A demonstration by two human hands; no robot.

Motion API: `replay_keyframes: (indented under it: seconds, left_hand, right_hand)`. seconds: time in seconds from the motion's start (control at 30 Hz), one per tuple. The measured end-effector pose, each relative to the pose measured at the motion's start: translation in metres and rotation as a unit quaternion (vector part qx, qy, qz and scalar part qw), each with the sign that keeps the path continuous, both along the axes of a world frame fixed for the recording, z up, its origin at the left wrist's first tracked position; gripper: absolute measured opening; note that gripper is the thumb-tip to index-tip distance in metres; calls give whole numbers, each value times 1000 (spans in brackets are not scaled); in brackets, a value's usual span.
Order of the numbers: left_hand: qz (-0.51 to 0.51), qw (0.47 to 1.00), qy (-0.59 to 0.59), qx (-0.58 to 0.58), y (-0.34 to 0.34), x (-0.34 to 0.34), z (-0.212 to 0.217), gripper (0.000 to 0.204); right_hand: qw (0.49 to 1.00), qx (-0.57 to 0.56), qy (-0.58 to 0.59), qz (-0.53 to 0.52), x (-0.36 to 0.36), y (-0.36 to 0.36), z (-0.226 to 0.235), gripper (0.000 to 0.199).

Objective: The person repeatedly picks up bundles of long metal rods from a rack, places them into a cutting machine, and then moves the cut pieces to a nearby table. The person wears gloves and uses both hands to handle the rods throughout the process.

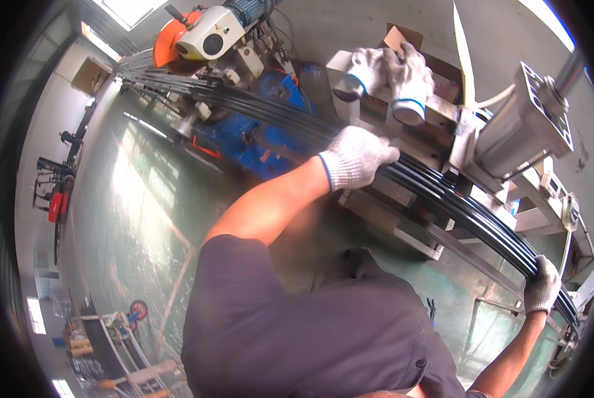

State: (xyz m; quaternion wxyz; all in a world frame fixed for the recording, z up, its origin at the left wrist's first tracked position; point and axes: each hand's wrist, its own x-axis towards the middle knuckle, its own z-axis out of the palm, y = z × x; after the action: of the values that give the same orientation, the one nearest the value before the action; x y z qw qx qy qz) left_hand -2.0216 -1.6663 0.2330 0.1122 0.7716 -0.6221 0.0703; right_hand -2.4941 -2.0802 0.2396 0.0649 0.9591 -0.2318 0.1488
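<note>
A bundle of long, thin black rods (459,207) runs from the upper left to the lower right across the bench frame; I cannot tell if they are solid or hollow. My left hand (358,159), in a white knitted glove with a blue cuff edge, is closed around the bundle near its middle. Farther right, my right hand (542,286), gloved too, wraps round the same rods near their right end. Beyond my left hand, a spare pair of white gloves (410,83) rests on the frame with nothing seen inside them.
At the upper left stands a cutting machine (207,36) with an orange guard, over a blue base (264,132). A thick metal cylinder (509,142) rises from the bench on the right. A cardboard box (436,63) sits behind the gloves. A wheeled cart (128,338) is at lower left.
</note>
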Motion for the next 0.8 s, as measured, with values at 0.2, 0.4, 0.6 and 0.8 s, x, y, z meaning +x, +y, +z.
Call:
replay_keyframes:
  seconds: [0.2,0.4,0.6,0.8]
  left_hand:
    - [88,996,-18,-17,-74,-59,-42,27]
    - [138,989,-45,-11,-117,-105,-62,25]
    - [202,976,-74,42,-139,-130,-71,23]
    - [203,974,-98,35,-127,-113,-96,36]
  right_hand:
    - [999,-7,41,10,-32,-76,-27,25]
    - [998,19,62,-12,-63,-123,-59,21]
    - [998,47,19,41,-77,-121,-73,33]
    - [998,39,47,21,-61,-114,-75,15]
